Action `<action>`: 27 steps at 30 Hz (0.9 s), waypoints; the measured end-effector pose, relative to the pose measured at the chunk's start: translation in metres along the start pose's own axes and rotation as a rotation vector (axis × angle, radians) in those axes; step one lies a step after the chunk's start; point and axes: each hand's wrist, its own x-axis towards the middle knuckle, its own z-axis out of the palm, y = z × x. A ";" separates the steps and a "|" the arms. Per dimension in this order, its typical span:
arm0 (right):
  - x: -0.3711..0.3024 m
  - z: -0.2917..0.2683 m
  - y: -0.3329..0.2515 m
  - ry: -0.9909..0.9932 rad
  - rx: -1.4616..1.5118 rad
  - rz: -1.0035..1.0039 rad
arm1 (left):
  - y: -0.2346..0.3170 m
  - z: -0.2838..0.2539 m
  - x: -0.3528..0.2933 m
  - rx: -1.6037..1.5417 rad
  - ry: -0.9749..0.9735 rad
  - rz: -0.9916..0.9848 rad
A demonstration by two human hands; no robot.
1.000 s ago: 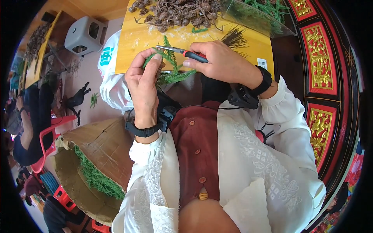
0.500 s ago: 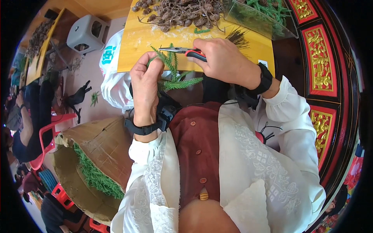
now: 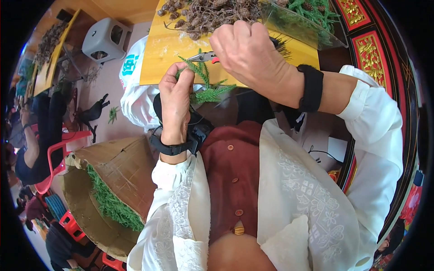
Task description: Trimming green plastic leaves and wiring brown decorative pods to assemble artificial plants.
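Note:
Pinched in my left hand (image 3: 176,97) is a green artificial pine sprig (image 3: 210,94), its needled tips fanning out to the right above the table's near edge. My right hand (image 3: 246,54) is wrapped around needle-nose pliers (image 3: 202,57) with red-and-black handles. The plier jaws point left and lie at the upper part of the sprig, close to my left fingertips. Most of the handles are hidden behind my right fist. Whether the jaws grip a stem or wire, I cannot tell.
A heap of brown pine cones (image 3: 217,16) covers the yellow table's (image 3: 158,58) far side, beside a clear bin (image 3: 294,27) of greenery. At lower left stands a cardboard box (image 3: 122,167) holding green sprigs. A white bag (image 3: 135,106) and grey stool (image 3: 105,39) are left.
My right wrist has rolled over and the elbow has swung outward and up, turning the pliers. The left hand with the sprig has shifted slightly right.

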 end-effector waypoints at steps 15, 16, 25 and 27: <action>-0.010 0.008 0.016 -0.649 1.381 0.226 | 0.008 0.008 -0.009 0.362 0.161 0.402; -0.009 0.010 0.018 -0.709 1.454 0.210 | 0.009 0.008 -0.009 0.336 0.140 0.379; -0.014 0.024 0.024 -0.675 1.655 0.058 | 0.015 0.002 -0.016 0.028 -0.117 0.122; -0.015 0.024 0.027 -0.678 1.664 -0.005 | 0.019 0.004 -0.018 -0.028 -0.168 0.073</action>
